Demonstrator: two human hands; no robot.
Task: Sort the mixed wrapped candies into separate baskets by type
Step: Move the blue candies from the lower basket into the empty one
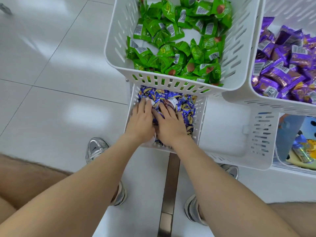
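Pressing blue candies (pixel 186 106), left hand (pixel 141 119) and right hand (pixel 171 124), grips spread, lower basket (pixel 200 117) half-hidden.

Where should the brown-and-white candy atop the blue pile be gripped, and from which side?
Probably pinch the brown-and-white candy across its middle, coming from above on the near side: it lies on top of the blue candies, and the green-candy basket overhangs just beyond it.

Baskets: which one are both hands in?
The low basket of blue-wrapped candies, under the green-candy basket; left hand and right hand lie on its candies, the purple-candy basket is untouched.
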